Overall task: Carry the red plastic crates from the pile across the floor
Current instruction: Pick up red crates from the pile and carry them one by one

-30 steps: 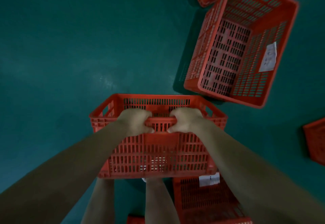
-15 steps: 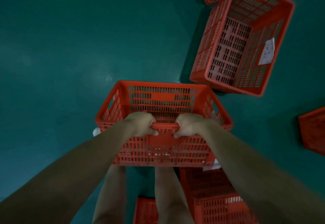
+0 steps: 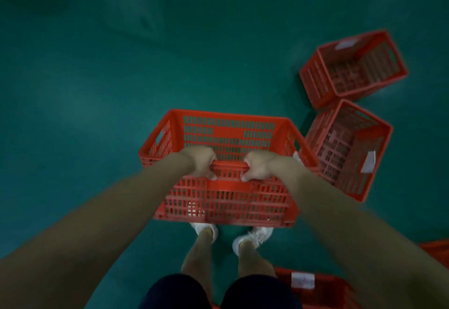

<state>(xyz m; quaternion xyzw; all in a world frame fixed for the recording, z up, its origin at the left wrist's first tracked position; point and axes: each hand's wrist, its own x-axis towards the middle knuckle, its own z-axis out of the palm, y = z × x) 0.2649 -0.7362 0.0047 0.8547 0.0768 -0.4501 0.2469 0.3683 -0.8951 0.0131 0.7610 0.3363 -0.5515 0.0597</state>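
I hold a red slatted plastic crate (image 3: 226, 136) in front of me, lifted off the green floor, its open top facing up and empty. My left hand (image 3: 200, 161) and my right hand (image 3: 261, 166) both grip its near rim, side by side, fingers curled over the edge. My legs and white shoes (image 3: 252, 238) show below the crate.
Two more red crates lie tipped on the floor to the right, one near (image 3: 349, 148) and one farther (image 3: 352, 68), both with white labels. Another crate (image 3: 323, 287) sits behind my right leg, and a red edge (image 3: 437, 250) shows at far right. Green floor (image 3: 97, 78) spreads left and ahead.
I have stood up and lifted the crate higher; the floor crates on the right now look smaller and farther, and my feet have come into view under the crate.
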